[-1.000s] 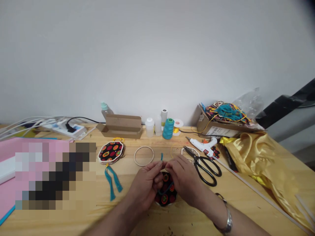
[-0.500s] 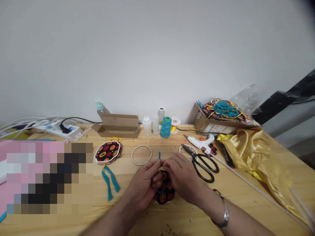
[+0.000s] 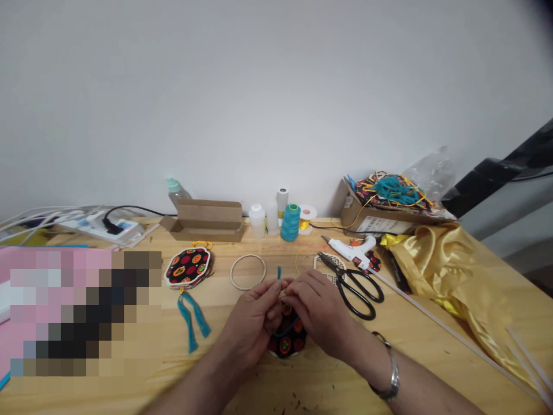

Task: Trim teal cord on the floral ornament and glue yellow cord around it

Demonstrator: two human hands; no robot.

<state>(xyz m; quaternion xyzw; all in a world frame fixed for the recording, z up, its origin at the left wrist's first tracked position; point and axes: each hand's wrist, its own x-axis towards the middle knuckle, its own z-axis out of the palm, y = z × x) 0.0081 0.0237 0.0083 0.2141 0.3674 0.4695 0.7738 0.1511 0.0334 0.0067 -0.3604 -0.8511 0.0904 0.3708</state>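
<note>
My left hand (image 3: pixel 254 320) and my right hand (image 3: pixel 317 305) meet fingertip to fingertip over a black fabric piece (image 3: pixel 288 340) with red and green dots that lies on the wooden table (image 3: pixel 432 357). Both hands pinch a thin teal cord (image 3: pixel 279 272) whose short end sticks up between them. A thin yellow thread (image 3: pixel 298 262) curls up just beyond my right hand. A silver bracelet (image 3: pixel 391 374) is on my right wrist.
A wooden ring (image 3: pixel 247 271), a finished dotted fabric ornament (image 3: pixel 189 267) with a teal tassel (image 3: pixel 192 320), black scissors (image 3: pixel 356 285), a white glue gun (image 3: pixel 352 249), thread spools and bottles (image 3: pixel 280 222), cardboard boxes (image 3: pixel 207 219), yellow satin cloth (image 3: pixel 458 276) and a power strip (image 3: pixel 112 227) surround the hands.
The view has shifted slightly, so everything sits a little lower left. My hands stay pinched together on the teal cord with only small finger movements.
</note>
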